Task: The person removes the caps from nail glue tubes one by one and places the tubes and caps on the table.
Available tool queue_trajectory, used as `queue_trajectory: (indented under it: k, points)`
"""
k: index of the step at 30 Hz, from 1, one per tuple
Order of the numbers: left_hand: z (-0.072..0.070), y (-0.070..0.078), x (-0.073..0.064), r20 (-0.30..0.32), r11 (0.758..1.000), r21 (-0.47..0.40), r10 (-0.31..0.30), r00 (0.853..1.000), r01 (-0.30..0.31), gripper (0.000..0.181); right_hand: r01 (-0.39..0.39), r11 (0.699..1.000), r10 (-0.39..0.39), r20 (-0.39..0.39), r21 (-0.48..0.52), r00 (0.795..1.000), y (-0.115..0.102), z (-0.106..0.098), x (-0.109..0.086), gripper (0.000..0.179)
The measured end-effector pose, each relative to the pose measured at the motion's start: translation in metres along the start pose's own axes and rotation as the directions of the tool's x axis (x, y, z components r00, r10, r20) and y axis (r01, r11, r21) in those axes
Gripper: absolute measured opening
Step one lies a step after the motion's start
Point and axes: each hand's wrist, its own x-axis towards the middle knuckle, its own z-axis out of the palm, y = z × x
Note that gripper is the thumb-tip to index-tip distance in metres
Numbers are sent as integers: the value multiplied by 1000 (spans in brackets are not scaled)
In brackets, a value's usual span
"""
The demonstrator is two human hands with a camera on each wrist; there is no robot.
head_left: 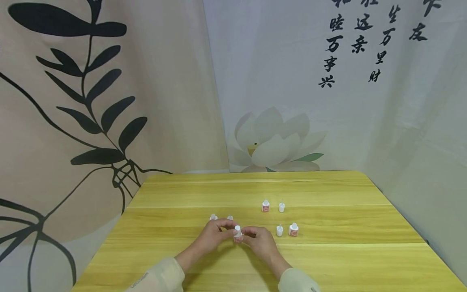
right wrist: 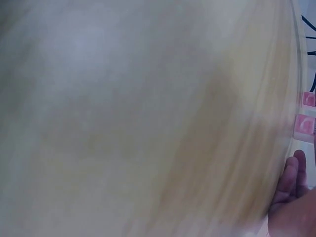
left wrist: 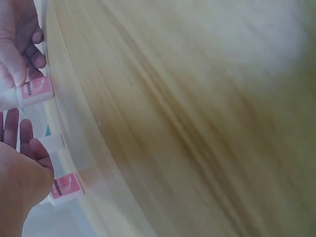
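Note:
A small white bottle with a pink label [head_left: 238, 238] is held low over the table between both hands. My right hand [head_left: 262, 243] pinches its body from the right with thumb and fingers. From the left, the thumb and forefinger of my left hand [head_left: 211, 239] pinch the white cap [head_left: 237, 228] on its top. In the left wrist view, the right fingers lie on the held bottle [left wrist: 37, 92], and the left hand [left wrist: 22, 182] comes in from below. Behind the left hand stand another white bottle [head_left: 213, 217] and a small white piece [head_left: 230, 217], both partly hidden.
Right of the hands stand a pink-labelled bottle [head_left: 293, 230] and a small white piece with a thin tip [head_left: 279, 230]. Farther back are another such bottle [head_left: 265, 206] and white piece [head_left: 281, 207]. A printed curtain [head_left: 175, 101] hangs behind the wooden table [head_left: 328, 263].

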Motion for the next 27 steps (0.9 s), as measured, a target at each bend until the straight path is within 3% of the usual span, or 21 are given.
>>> queue_trajectory:
  k: [5,11,18,22,27]
  points:
    - [2,5,1,-9,1000,18,-7,1000,7,16,-11,1000,11,-2,-8,1000,1,-1,1,19]
    - [3,32,-8,-12,999,34,21,1000,-20,17,-13,1000,13,-2,-17,1000,1,-2,2,21]
    - [2,4,0,-12,998,59,35,999,-34,17,-4,1000,4,6,-9,1000,-1,-2,0,20]
    - [3,4,-1,-35,997,78,-3,999,6,16,6,1000,-6,1,-24,1000,-3,-2,-1,20]
    - [3,3,-2,-43,996,90,-9,999,13,18,0,1000,0,19,-14,1000,-2,0,-2,19]
